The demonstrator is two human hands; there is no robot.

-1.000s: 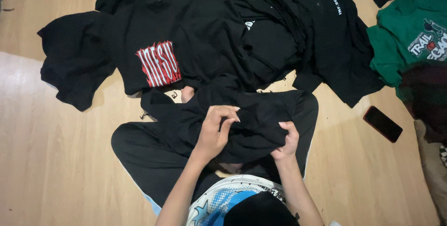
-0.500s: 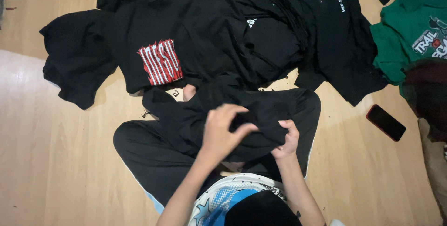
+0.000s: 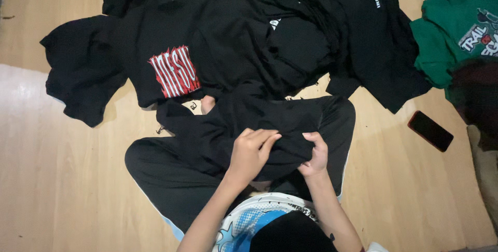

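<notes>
Left hand [image 3: 252,151] has pulled back from its reach a half second ago, now bunched beside right hand [image 3: 315,154]. One wood floor [image 3: 62,189]. One heap of black shirts [image 3: 290,39], exact count unclear; one black shirt with red print [image 3: 174,70]; one green shirt [image 3: 456,29]. One black garment [image 3: 244,122] on the lap, both hands pinching its near edge, fingers curled closed. One dark phone [image 3: 430,130], well apart right.

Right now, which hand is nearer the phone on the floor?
Right. The right hand grips the black garment on the lap, on the side toward the phone. The left hand pinches the same cloth, farther from the phone.
</notes>
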